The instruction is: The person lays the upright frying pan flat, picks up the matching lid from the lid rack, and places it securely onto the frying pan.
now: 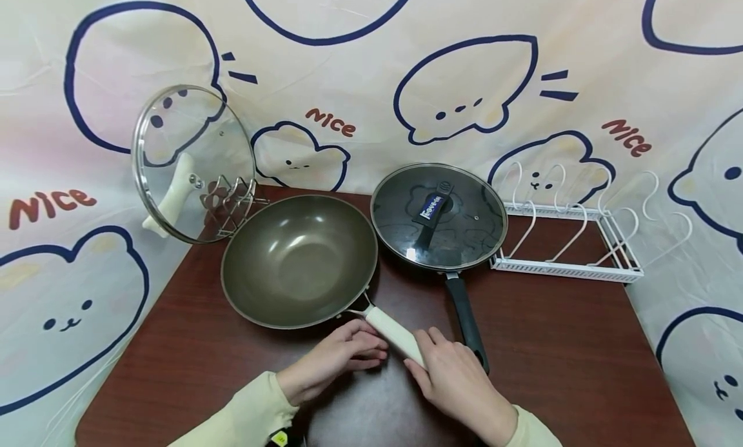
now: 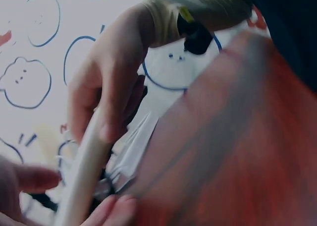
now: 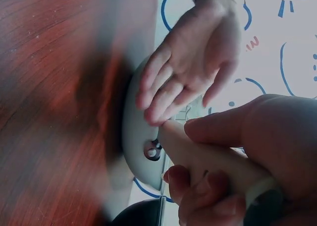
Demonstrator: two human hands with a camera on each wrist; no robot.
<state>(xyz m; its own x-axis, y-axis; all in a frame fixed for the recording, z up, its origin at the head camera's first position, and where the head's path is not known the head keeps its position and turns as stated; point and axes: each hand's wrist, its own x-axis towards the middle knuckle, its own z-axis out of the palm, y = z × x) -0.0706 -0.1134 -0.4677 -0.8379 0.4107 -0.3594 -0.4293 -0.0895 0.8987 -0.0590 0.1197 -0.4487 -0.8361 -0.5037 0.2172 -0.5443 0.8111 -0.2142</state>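
Note:
A wok (image 1: 298, 260) with a brown-grey inside and a cream handle (image 1: 396, 336) is at the middle left of the table, its handle pointing toward the lower right. My right hand (image 1: 455, 376) grips the end of that handle, thumb on one side and fingers on the other, as the right wrist view confirms. Beside the handle's inner end is my left hand (image 1: 342, 353), palm turned toward it and fingers loosely bent around nothing. In the right wrist view the left hand (image 3: 193, 67) shows its palm, fingertips near the handle (image 3: 218, 164).
A lidded frying pan (image 1: 439, 218) with a black handle (image 1: 467, 321) stands right of the wok. Behind the wok's left side, a glass lid (image 1: 194, 169) leans upright in a wire rack (image 1: 235, 205). A white rack (image 1: 569, 266) lies at the back right, near the patterned cloth wall (image 1: 371, 79).

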